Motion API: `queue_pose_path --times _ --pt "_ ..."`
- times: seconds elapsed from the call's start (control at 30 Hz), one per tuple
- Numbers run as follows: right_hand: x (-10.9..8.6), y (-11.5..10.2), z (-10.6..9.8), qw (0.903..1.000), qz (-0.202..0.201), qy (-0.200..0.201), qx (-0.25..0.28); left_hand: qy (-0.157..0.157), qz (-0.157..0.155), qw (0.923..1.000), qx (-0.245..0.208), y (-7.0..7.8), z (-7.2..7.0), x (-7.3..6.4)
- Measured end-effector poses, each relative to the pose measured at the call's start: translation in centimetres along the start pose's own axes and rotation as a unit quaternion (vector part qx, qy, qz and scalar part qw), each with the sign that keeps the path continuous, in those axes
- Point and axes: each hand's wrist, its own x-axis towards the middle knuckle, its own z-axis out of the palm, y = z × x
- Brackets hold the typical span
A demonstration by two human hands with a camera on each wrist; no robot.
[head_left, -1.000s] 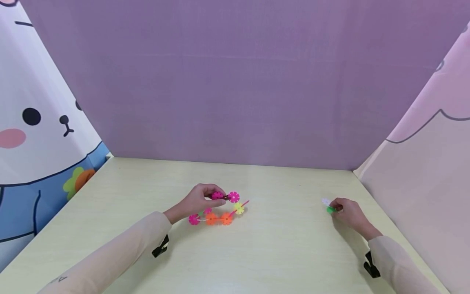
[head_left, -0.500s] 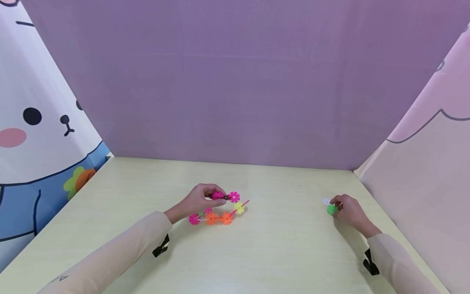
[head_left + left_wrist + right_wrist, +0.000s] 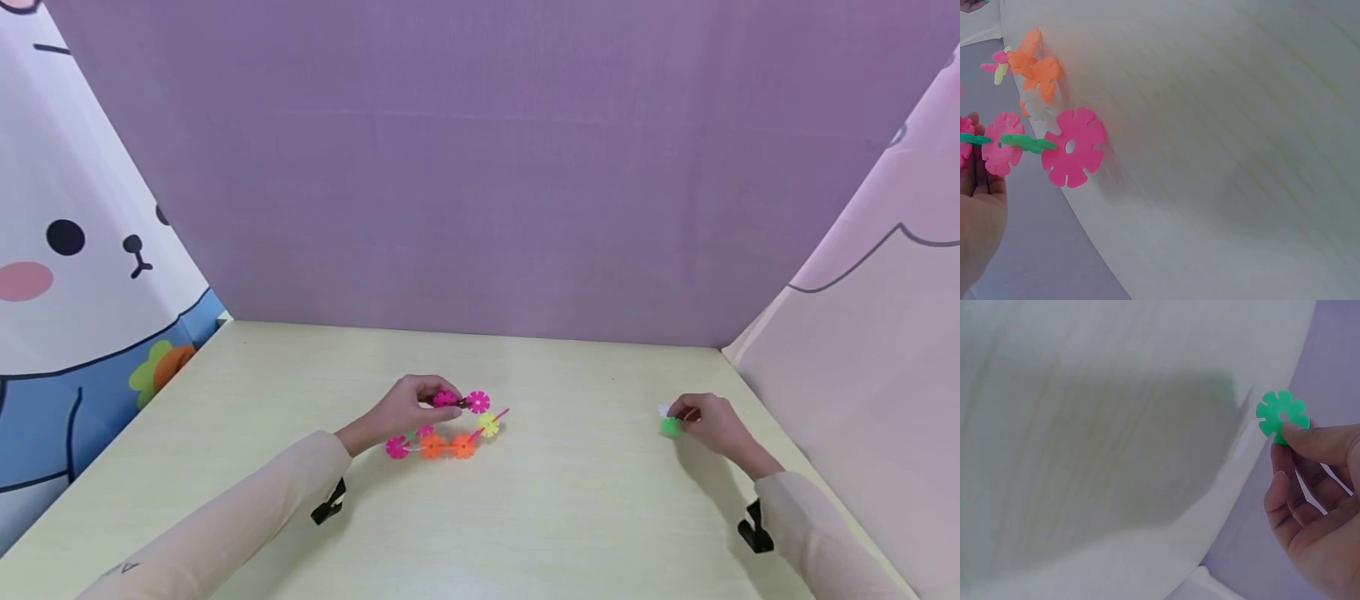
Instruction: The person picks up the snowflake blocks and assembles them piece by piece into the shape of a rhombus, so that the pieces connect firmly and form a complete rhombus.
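My left hand (image 3: 408,410) grips a chain of slotted plastic snowflake discs by a pink part at its far side. The chain bends round in a loop, with pink discs (image 3: 1074,147), green discs (image 3: 1027,143), orange discs (image 3: 447,447) and a yellow disc (image 3: 489,425). Over at the right of the table, my right hand (image 3: 712,425) pinches a single green snowflake disc (image 3: 1282,417) between thumb and finger, a little above the surface. A white disc (image 3: 663,411) shows just beyond it, partly hidden; in the right wrist view it lies on the table.
The pale wooden table (image 3: 570,500) ends at a purple wall panel (image 3: 480,167) at the back. Cartoon-printed panels stand at the left (image 3: 90,333) and at the right (image 3: 885,375).
The right hand has risen slightly, and the green disc in it has turned and shifted a little. The left hand and the chain stay in place.
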Motion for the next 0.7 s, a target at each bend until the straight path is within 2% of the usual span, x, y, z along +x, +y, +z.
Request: queue_pose_path --times 0.07,0.2,0.43,0.7 --pt "0.2 -0.5 0.1 0.9999 -0.005 0.009 0.011 -0.001 -0.001 1.0 -0.001 0.7 0.0 -0.2" --pt "0.6 -1.9 0.5 0.9989 -0.017 0.026 0.035 -0.001 -0.004 1.0 -0.001 1.1 0.0 -0.3" --pt "1.4 -4.7 2.2 0.9957 -0.031 0.057 0.066 0.0 -0.003 1.0 -0.004 0.9 0.1 -0.2" --pt "2.5 -8.2 4.5 0.9889 -0.051 0.064 0.124 -0.001 -0.002 1.0 -0.006 0.7 0.2 -0.1"
